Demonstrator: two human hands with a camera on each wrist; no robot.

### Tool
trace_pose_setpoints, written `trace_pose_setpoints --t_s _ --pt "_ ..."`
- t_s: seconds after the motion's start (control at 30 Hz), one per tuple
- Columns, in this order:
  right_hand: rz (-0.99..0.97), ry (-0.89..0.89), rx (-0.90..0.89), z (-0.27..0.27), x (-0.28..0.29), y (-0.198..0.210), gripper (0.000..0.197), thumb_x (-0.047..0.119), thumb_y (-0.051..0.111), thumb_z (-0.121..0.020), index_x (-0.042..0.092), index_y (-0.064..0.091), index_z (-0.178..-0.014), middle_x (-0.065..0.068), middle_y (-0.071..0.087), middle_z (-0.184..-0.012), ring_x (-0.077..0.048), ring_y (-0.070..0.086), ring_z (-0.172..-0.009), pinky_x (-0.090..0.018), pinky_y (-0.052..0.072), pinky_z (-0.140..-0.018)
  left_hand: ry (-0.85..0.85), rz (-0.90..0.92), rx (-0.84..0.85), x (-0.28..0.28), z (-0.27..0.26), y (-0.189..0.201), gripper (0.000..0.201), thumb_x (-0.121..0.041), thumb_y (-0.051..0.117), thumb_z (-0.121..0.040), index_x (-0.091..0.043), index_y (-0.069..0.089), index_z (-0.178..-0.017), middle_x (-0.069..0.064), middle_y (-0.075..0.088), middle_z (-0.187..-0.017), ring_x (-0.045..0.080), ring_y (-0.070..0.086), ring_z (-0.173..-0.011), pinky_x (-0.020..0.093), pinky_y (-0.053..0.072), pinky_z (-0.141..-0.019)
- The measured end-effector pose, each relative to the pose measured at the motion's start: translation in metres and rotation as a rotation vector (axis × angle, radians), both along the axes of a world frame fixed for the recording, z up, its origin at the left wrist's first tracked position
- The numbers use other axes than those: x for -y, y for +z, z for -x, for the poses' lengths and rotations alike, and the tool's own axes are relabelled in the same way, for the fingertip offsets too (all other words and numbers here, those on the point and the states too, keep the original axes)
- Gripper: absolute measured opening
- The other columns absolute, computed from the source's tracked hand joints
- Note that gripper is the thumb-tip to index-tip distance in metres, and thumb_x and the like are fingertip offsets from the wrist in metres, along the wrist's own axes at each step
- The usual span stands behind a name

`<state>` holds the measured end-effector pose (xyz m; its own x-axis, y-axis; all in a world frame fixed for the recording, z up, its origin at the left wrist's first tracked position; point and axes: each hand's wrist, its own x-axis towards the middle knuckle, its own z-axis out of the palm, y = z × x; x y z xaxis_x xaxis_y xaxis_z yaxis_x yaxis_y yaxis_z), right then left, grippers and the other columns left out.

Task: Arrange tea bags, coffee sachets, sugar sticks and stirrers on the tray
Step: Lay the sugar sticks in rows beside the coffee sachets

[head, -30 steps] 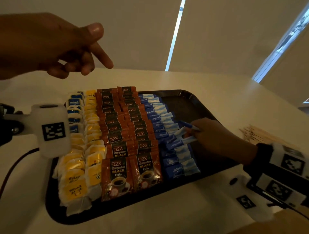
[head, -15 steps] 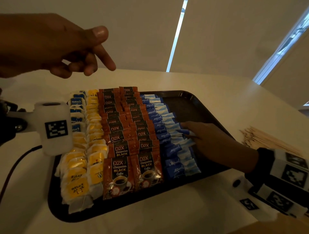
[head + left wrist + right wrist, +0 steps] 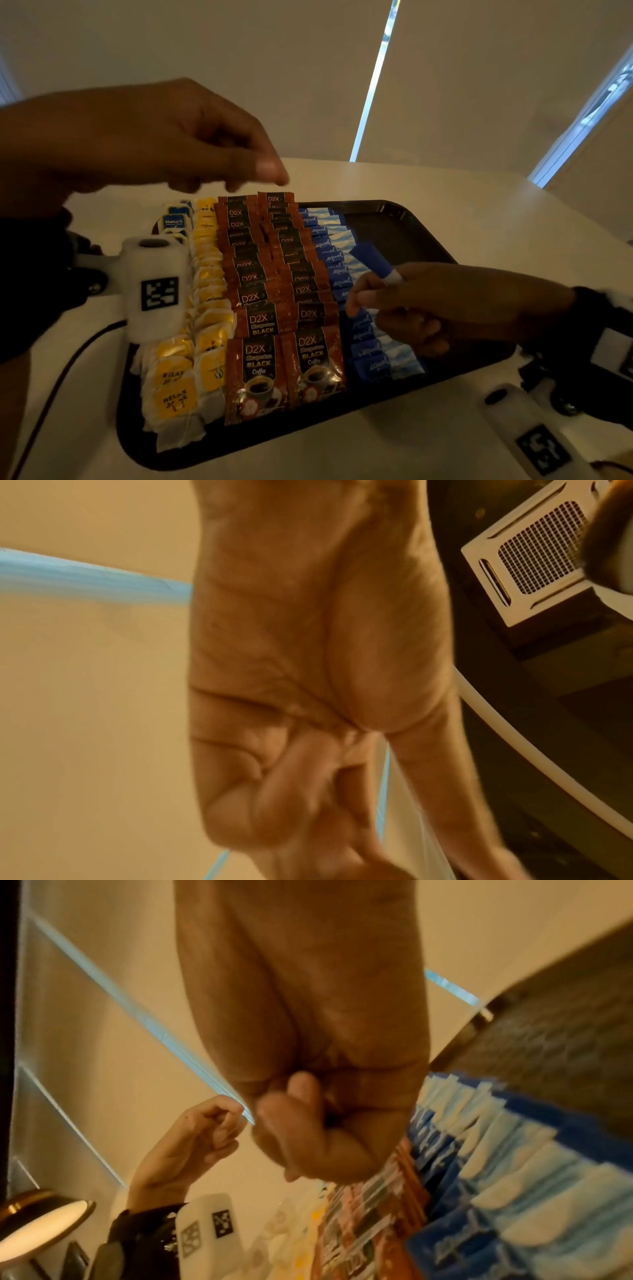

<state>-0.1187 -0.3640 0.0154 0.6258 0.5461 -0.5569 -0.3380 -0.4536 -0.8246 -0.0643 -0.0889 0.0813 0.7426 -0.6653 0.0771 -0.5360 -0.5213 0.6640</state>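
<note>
A black tray [image 3: 397,233] holds rows of yellow and blue-labelled tea bags [image 3: 178,377], brown D2X coffee sachets [image 3: 260,363] and blue sugar sticks [image 3: 383,363]. My right hand [image 3: 394,301] hovers over the middle of the sugar row and pinches one blue sugar stick [image 3: 373,260], which tilts up and away. In the right wrist view the right hand's [image 3: 308,1123] fingers are curled, with the sugar sticks [image 3: 514,1177] below. My left hand [image 3: 205,154] floats above the tray's far left end, fingers loosely curled and holding nothing; its palm [image 3: 308,669] fills the left wrist view.
The tray lies on a white table [image 3: 479,205]. White wrist-camera mounts with black markers sit at my left wrist [image 3: 157,291] and right wrist [image 3: 534,442]. A dark cable [image 3: 51,394] trails off at the left. The tray's right strip is bare.
My right hand has risen from the sugar row with one blue stick pinched in it. My left hand has dropped and drifted right, over the far end of the coffee rows.
</note>
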Motion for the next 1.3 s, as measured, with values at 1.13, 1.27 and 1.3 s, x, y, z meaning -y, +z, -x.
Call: trace_pose_setpoints --t_s 1.13,1.27,1.3 --pt "-0.028 -0.411 0.659 -0.007 -0.033 0.001 0.013 0.005 0.062 -0.081 0.013 0.067 -0.090 -0.003 0.068 -0.081 -0.006 0.064 -0.063 -0.017 0.052 -0.053 -0.159 -0.132 -0.071 0.034 -0.007 -0.029 0.046 -0.057 0.065 -0.074 -0.025 0.072 -0.106 -0.013 0.072 -0.096 0.004 0.067 -0.089 0.017 0.052 -0.080" --pt "-0.015 -0.419 0.746 -0.005 -0.034 0.004 0.016 0.003 0.060 -0.083 0.015 0.066 -0.093 -0.008 0.067 -0.090 -0.009 0.065 -0.069 -0.017 0.053 -0.052 -0.124 -0.139 -0.044 0.037 -0.011 -0.034 0.033 -0.041 0.063 -0.071 -0.020 0.074 -0.093 -0.005 0.073 -0.081 0.006 0.067 -0.075 0.020 0.052 -0.071" --pt "-0.010 -0.422 0.761 -0.004 -0.034 0.005 0.017 0.003 0.060 -0.084 0.015 0.066 -0.094 -0.008 0.067 -0.090 -0.009 0.065 -0.070 -0.016 0.052 -0.052 -0.119 -0.138 -0.046 0.037 -0.012 -0.034 0.029 -0.041 0.063 -0.071 -0.021 0.073 -0.089 -0.005 0.073 -0.078 0.006 0.066 -0.073 0.020 0.052 -0.069"
